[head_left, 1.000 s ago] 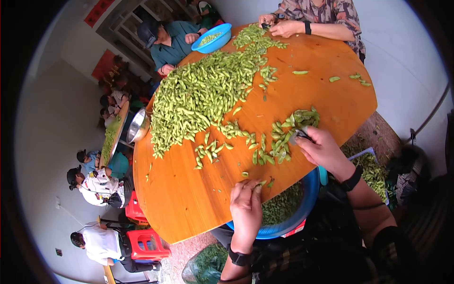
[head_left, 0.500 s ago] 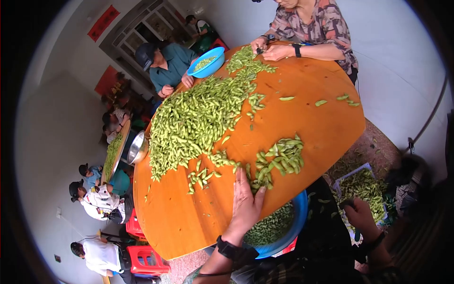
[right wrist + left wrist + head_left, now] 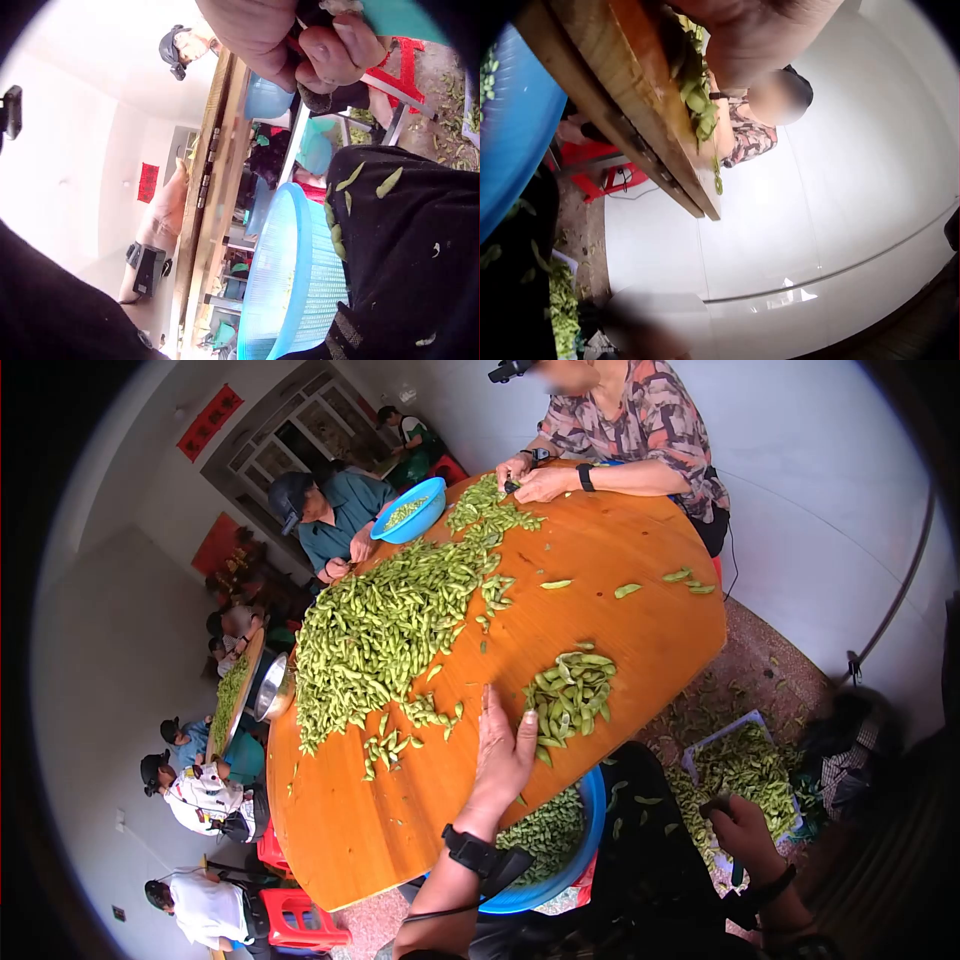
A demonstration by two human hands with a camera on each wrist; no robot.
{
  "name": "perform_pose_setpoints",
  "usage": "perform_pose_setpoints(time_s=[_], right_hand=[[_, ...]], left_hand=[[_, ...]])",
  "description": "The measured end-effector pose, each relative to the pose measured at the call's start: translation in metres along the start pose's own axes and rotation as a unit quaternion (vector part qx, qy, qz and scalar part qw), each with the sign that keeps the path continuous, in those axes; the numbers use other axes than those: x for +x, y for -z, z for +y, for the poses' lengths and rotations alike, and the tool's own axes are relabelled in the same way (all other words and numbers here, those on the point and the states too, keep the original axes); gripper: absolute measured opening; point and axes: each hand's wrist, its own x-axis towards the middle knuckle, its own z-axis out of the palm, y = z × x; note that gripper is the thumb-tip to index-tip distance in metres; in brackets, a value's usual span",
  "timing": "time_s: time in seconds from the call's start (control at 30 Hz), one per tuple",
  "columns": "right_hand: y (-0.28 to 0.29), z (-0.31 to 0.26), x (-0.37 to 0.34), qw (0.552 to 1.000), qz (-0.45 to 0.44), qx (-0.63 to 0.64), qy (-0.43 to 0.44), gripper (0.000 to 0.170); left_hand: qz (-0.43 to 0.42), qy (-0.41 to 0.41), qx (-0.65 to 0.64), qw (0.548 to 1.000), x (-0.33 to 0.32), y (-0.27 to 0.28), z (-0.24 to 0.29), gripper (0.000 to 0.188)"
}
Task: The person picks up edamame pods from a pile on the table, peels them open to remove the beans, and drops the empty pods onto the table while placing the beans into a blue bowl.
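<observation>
Now holding left hand (image 3: 503,758) beside small pod pile (image 3: 572,693) right of centre on table (image 3: 640,630), fingers straight, thumb out, pile bunched tighter than a moment ago, so likely easier to reach; gripping dark piece (image 3: 715,807) in right hand (image 3: 748,840), lower right.

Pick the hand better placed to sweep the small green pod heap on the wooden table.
Likely left hand, open beside the heap; right hand is off the table, gripping a dark object.
</observation>
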Motion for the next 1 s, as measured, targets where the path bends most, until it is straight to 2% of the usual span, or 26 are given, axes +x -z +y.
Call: perform_pose_setpoints(time_s=[0.03, 0.13, 0.17, 0.23, 0.3, 0.37, 0.43, 0.5, 0.53, 0.57, 0.6, 0.63, 0.67, 0.7, 0.77, 0.8, 0.83, 0.9, 0.97, 1.0], right_hand=[[0.003, 0.003, 0.000, 1.000, -0.002, 0.001, -0.001, 0.012], [0.011, 0.016, -0.001, 1.000, -0.013, 0.007, -0.009, 0.012], [0.012, 0.021, -0.001, 1.000, -0.014, 0.001, -0.017, 0.012], [0.011, 0.026, -0.003, 0.999, -0.023, -0.008, -0.023, 0.012], [0.009, 0.027, -0.005, 0.999, -0.032, -0.006, -0.044, 0.013], [0.006, 0.027, -0.007, 0.999, -0.031, -0.019, -0.030, 0.012], [0.003, 0.026, -0.009, 0.999, -0.013, -0.042, -0.005, 0.012], [0.003, 0.018, -0.015, 0.998, -0.017, -0.066, -0.006, 0.013], [0.003, 0.014, -0.018, 0.996, -0.016, -0.086, -0.010, 0.015], [0.004, 0.014, -0.021, 0.996, -0.017, -0.089, -0.007, 0.015], [0.007, 0.017, -0.025, 0.998, -0.016, -0.068, -0.007, 0.015], [0.007, 0.017, -0.028, 0.999, -0.016, -0.045, -0.007, 0.016], [0.007, 0.011, -0.035, 0.994, -0.019, 0.061, -0.087, 0.016], [0.007, 0.011, -0.038, 0.994, -0.020, 0.063, -0.083, 0.016], [0.013, 0.023, -0.042, 0.987, -0.017, 0.108, -0.118, 0.015], [0.014, 0.032, -0.042, 0.992, -0.018, 0.079, -0.098, 0.016], [0.012, 0.032, -0.042, 0.992, -0.017, 0.082, -0.093, 0.016], [0.007, 0.032, -0.042, 0.993, -0.014, 0.071, -0.091, 0.017], [0.003, 0.039, -0.037, 0.996, -0.016, 0.051, -0.067, 0.017], [0.001, 0.038, -0.033, 0.999, -0.009, 0.005, -0.047, 0.017]], left_hand=[[0.000, 0.001, 0.002, 1.000, -0.002, 0.000, 0.002, 0.084], [-0.037, -0.012, 0.125, 0.991, -0.004, 0.000, 0.018, 0.090], [-0.034, -0.010, 0.125, 0.991, 0.003, -0.007, 0.022, 0.090], [-0.020, -0.070, 0.062, 0.995, 0.022, -0.021, 0.024, 0.089], [-0.031, -0.082, 0.026, 0.996, 0.043, -0.035, 0.031, 0.085], [-0.046, -0.166, 0.040, 0.984, 0.060, -0.058, 0.040, 0.081], [-0.054, -0.198, 0.023, 0.978, 0.053, -0.082, 0.078, 0.079], [-0.044, -0.259, 0.044, 0.964, 0.043, -0.119, 0.097, 0.076], [-0.040, -0.259, 0.043, 0.964, 0.032, -0.119, 0.109, 0.076], [0.004, -0.296, 0.073, 0.952, 0.017, -0.116, 0.126, 0.071], [0.047, -0.331, 0.104, 0.937, 0.008, -0.111, 0.136, 0.065], [0.049, -0.331, 0.106, 0.936, 0.006, -0.097, 0.137, 0.065], [0.025, -0.275, 0.111, 0.955, 0.005, -0.071, 0.133, 0.058], [0.001, -0.219, 0.114, 0.969, 0.005, -0.044, 0.127, 0.051], [0.099, -0.245, 0.194, 0.945, 0.028, -0.004, 0.065, 0.029], [0.181, -0.215, 0.291, 0.915, 0.032, 0.019, 0.040, 0.023], [0.194, -0.151, 0.312, 0.918, 0.044, 0.039, -0.003, 0.032], [0.162, -0.062, 0.371, 0.912, 0.060, 0.075, -0.069, 0.043], [0.109, -0.006, 0.323, 0.940, 0.057, 0.092, -0.090, 0.050], [0.038, 0.027, 0.310, 0.950, 0.054, 0.097, -0.090, 0.045]])
